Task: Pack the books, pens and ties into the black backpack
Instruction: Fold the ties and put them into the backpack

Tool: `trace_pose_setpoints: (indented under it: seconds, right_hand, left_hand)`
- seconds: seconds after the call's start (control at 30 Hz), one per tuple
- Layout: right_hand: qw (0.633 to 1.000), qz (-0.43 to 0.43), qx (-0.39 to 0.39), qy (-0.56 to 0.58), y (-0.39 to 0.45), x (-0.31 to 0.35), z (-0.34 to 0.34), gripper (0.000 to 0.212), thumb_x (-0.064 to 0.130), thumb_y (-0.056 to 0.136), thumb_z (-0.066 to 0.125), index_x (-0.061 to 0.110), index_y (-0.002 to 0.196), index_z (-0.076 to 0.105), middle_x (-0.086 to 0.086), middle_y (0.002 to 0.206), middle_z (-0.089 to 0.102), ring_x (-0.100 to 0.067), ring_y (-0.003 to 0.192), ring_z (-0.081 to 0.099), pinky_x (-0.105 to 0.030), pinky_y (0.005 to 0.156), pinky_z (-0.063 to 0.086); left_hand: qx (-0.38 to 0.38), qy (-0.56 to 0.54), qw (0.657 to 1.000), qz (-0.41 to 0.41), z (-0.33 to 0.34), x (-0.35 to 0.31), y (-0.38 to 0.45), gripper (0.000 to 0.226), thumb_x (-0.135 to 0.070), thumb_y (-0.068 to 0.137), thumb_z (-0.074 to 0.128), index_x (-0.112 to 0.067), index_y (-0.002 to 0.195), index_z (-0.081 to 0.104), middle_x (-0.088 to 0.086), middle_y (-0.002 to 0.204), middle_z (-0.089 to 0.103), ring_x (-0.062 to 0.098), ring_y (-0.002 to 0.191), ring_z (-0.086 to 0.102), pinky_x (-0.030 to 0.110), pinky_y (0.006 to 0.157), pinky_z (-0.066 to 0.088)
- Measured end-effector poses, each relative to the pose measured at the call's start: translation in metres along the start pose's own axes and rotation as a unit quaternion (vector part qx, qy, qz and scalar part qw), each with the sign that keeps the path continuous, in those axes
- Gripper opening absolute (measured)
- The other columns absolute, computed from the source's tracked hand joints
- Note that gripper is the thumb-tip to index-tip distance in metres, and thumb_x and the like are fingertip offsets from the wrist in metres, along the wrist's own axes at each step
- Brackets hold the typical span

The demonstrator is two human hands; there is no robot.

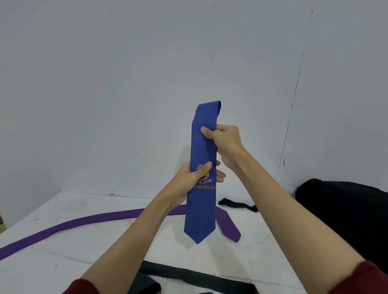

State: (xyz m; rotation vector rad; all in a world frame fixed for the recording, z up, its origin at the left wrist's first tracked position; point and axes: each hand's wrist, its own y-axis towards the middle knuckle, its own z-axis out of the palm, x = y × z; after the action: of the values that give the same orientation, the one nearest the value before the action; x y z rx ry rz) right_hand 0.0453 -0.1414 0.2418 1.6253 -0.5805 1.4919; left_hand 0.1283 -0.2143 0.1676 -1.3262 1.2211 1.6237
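The long purple fabric tie (74,225) lies flat across the white bench (95,253), running from the left edge to its pointed end behind the raised tie; it is unpacked. Nearest the camera, a black fabric tie (196,278) lies across the bench edge, also awaiting packing.

The left hand (191,180) grips the blue fabric tie with an embroidered crest (200,213) at crest height, thumb on the front face and fingers (220,175) wrapped behind. This lower grip appears to steady the wide blade, which hangs point-down, its tip just clear of the bench.

The right hand (224,139) pinches the same tie higher up, thumb pressed on the front, remaining fingers curled behind. Above this grip the tie doubles over at the top, which suggests a fold in progress to shorten it for packing.

A black strap (237,204) lies on the bench beyond the tie. The black fabric backpack (352,216) rests at the right side, within reach of the right hand. Its opening cannot be seen. No books or pens are visible.
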Motion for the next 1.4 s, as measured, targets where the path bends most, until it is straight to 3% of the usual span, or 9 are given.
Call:
trace_pose_setpoints:
  seconds: [0.2,0.33,0.53,0.67,0.83,1.07,1.23,1.3,1.4]
  right_hand:
    - [0.999,-0.008,-0.02,0.025,0.007,0.017,-0.012,0.028,0.003,0.088,0.063,-0.016,0.107,0.06,-0.008,0.079,0.064,-0.023,0.076,0.062,-0.04,0.083,0.053]
    - [0.999,-0.014,-0.031,0.008,0.008,0.017,-0.011,0.026,0.003,0.088,0.063,-0.016,0.106,0.061,-0.009,0.081,0.065,-0.023,0.076,0.062,-0.041,0.084,0.053]
    - [0.999,-0.007,-0.044,-0.006,0.006,0.002,-0.009,0.033,0.004,0.087,0.064,-0.021,0.108,0.056,-0.029,0.102,0.066,-0.025,0.08,0.06,-0.045,0.086,0.052]
    - [1.0,0.002,-0.001,-0.014,0.006,-0.007,-0.012,0.028,0.006,0.088,0.063,-0.016,0.105,0.061,-0.01,0.081,0.066,-0.023,0.077,0.062,-0.038,0.079,0.053]
    - [0.999,-0.003,0.02,-0.038,0.005,-0.017,-0.009,0.024,0.007,0.088,0.063,-0.012,0.103,0.064,-0.012,0.088,0.067,-0.025,0.083,0.062,-0.042,0.084,0.052]
    - [0.999,0.01,0.002,-0.048,0.016,-0.015,-0.013,0.007,0.005,0.087,0.065,-0.001,0.085,0.062,-0.006,0.079,0.063,-0.021,0.076,0.061,-0.031,0.069,0.051]
    - [0.996,0.063,-0.066,-0.001,0.024,-0.027,-0.022,0.024,0.004,0.085,0.067,-0.011,0.102,0.06,-0.01,0.088,0.062,-0.019,0.074,0.061,-0.032,0.068,0.054]
    - [0.995,0.083,-0.059,-0.003,0.024,-0.034,-0.024,0.011,0.005,0.085,0.067,-0.001,0.09,0.058,-0.011,0.091,0.062,-0.017,0.07,0.061,-0.03,0.061,0.054]
    - [0.989,0.136,0.0,-0.051,0.015,-0.049,-0.029,0.018,0.022,0.092,0.061,0.007,0.084,0.058,-0.009,0.079,0.065,-0.02,0.06,0.062,-0.029,0.055,0.052]
  left_hand:
    - [0.04,0.081,0.995,-0.051,-0.008,0.042,-0.015,0.01,-0.023,0.092,0.057,-0.021,0.101,0.062,-0.002,0.092,0.074,0.014,0.084,0.071,0.024,0.07,0.055]
    - [-0.003,0.123,0.991,-0.061,-0.006,0.061,-0.018,0.01,-0.021,0.09,0.062,-0.028,0.093,0.056,-0.014,0.079,0.071,0.001,0.07,0.067,0.014,0.059,0.051]
    - [-0.068,0.222,0.969,-0.082,-0.013,0.081,-0.012,0.023,-0.025,0.081,0.073,-0.023,0.092,0.053,0.0,0.095,0.065,0.006,0.074,0.062,0.016,0.061,0.051]
    - [-0.012,0.101,0.993,-0.053,-0.015,0.045,-0.004,0.021,-0.024,0.083,0.07,-0.018,0.102,0.063,-0.003,0.095,0.071,0.011,0.083,0.069,0.023,0.07,0.056]
    - [-0.026,0.069,0.997,-0.021,-0.017,0.013,0.01,0.027,-0.02,0.09,0.06,-0.003,0.111,0.064,0.011,0.106,0.071,0.024,0.092,0.068,0.037,0.085,0.056]
    - [-0.041,0.091,0.994,-0.033,-0.011,0.026,0.001,0.01,-0.017,0.088,0.064,-0.013,0.097,0.065,0.003,0.091,0.073,0.011,0.075,0.07,0.022,0.066,0.056]
    - [-0.061,0.069,0.995,-0.028,-0.013,0.025,-0.008,0.013,-0.016,0.086,0.066,-0.013,0.098,0.067,0.0,0.087,0.073,0.012,0.073,0.07,0.024,0.066,0.058]
    - [-0.078,0.07,0.994,-0.024,-0.015,0.024,-0.011,0.01,-0.015,0.084,0.068,-0.015,0.094,0.068,-0.003,0.082,0.073,0.011,0.071,0.07,0.024,0.064,0.058]
    - [-0.089,0.058,0.994,-0.007,-0.016,0.015,-0.011,0.008,-0.013,0.084,0.069,-0.014,0.091,0.07,-0.002,0.079,0.074,0.011,0.07,0.07,0.023,0.064,0.057]
